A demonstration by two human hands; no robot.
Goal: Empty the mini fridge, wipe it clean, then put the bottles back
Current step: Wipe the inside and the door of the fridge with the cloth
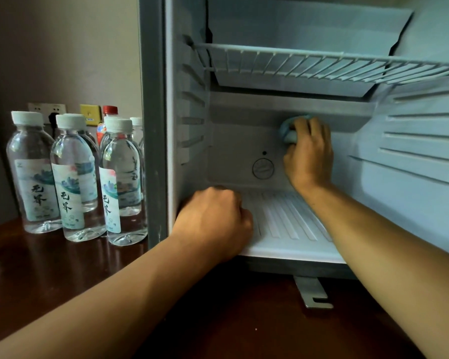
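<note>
Fridge (410, 177) stands open on the dark surface (62, 275), bare inside under its wire shelf (322, 66); this looks like the wiping step. Bottles (73, 174) wait in a cluster outside, left of the left hand (215, 224), whose fingers curl into a fist on the fridge floor. Right hand (309, 154) has its fingers bunched round a blue cloth (289, 128), pressing it to the back wall. Next, I'd guess, the side walls and floor.
</note>
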